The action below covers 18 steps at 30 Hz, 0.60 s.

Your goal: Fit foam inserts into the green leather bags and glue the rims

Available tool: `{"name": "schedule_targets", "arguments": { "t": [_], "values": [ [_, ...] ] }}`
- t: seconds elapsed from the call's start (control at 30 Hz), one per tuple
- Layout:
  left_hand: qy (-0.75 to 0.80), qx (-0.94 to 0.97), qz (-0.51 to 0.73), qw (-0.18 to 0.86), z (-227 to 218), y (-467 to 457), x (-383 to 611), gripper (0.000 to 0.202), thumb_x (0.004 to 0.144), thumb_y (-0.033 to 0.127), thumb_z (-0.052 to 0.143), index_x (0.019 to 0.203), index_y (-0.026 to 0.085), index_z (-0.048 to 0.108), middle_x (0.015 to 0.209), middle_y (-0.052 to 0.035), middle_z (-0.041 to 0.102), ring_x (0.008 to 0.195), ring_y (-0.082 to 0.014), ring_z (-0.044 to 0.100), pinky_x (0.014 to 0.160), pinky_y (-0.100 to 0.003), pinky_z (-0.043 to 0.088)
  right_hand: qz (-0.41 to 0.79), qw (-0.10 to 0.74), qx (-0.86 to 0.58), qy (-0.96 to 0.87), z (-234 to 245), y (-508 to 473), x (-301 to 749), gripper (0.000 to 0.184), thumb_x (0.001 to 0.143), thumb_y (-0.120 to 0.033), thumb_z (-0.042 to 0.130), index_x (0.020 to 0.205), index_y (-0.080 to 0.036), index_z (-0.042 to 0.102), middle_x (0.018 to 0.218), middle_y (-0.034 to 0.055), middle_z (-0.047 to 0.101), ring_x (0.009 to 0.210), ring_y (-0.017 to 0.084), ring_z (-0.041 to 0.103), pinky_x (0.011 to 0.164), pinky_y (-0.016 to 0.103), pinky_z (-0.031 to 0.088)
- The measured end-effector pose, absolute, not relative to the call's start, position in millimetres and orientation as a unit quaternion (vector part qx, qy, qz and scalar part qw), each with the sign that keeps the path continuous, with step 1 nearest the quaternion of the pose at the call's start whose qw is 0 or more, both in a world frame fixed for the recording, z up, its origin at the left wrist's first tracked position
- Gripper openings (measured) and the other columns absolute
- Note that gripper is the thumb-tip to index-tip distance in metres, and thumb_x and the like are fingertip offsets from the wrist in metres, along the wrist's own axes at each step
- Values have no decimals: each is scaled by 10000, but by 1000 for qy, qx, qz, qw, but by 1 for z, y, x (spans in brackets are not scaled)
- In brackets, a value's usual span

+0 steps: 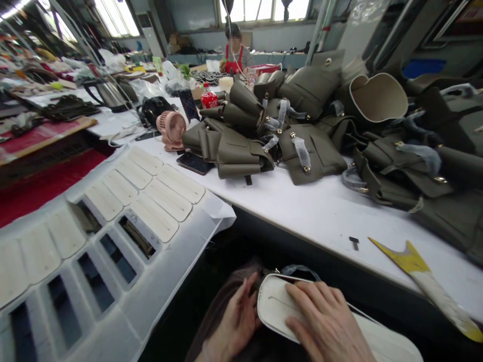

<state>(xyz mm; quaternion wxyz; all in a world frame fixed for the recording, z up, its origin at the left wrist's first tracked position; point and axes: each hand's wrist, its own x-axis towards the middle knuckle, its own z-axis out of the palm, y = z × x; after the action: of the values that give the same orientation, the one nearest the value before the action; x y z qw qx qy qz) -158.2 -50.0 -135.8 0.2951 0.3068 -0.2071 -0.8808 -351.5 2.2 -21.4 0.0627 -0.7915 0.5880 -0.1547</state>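
On my lap is a bag turned so that its long cream panel [385, 339] with a rounded end faces up. A plastic-wrapped handle [300, 270] shows behind its far edge. My left hand [241, 309] is at the panel's rounded left end, its fingers curled against the bag's edge; some fingertips are hidden. Across the panel lies my right hand [328, 317], palm down, fingers stretched out and thumb apart, pressing on the cream surface. The bag's dark body is mostly hidden below.
Several olive-grey bags [245, 151] pile up on the white table [302, 211]. A yellow tool with a wrapped handle [407, 261] lies at right. Several cream panels [154, 216] rest on a slotted stand at left. A pink fan [171, 129], a phone [195, 163] and a seated person [236, 53] are farther back.
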Motion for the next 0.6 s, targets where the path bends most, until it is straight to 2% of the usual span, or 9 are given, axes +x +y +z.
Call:
{"name": "schedule_targets", "arguments": {
  "t": [0.07,0.13,0.23,0.4,0.6],
  "values": [
    [-190,302,-885,298,-133,-51,-149,633,888,647,484,1406,282,480,1405,-77,543,1332,-317,448,1104,-500,329,-153,81,-782,599,-19,2,-348,446,875,-261,610,1301,-220,485,1125,60,630,926,231,534,778,387,377],
    [-192,289,-889,299,-126,-52,-146,601,915,588,495,1408,245,486,1449,-78,499,1380,-290,389,1157,-461,261,-137,93,-777,607,-16,2,-345,457,883,-229,578,1327,-269,474,1118,54,625,915,236,531,762,393,361],
    [-210,282,-893,282,-114,-54,-150,561,913,524,551,1393,236,511,1465,-64,483,1405,-273,354,1194,-429,199,-126,87,-774,614,-11,2,-341,400,896,-229,542,1279,-341,527,1107,54,624,906,247,537,751,400,348],
    [-222,285,-895,262,-105,-58,-152,551,908,511,560,1378,224,531,1466,-62,482,1410,-281,348,1206,-440,184,-124,96,-763,627,-8,4,-338,372,906,-261,529,1266,-349,547,1195,87,595,972,271,534,792,428,354],
    [-244,290,-894,238,-99,-61,-148,526,921,473,546,1392,240,512,1461,-53,490,1395,-292,368,1199,-444,192,-118,139,-743,643,-4,1,-333,255,920,-368,531,1169,-349,584,1095,69,599,947,276,513,758,434,345]
  ]
}}
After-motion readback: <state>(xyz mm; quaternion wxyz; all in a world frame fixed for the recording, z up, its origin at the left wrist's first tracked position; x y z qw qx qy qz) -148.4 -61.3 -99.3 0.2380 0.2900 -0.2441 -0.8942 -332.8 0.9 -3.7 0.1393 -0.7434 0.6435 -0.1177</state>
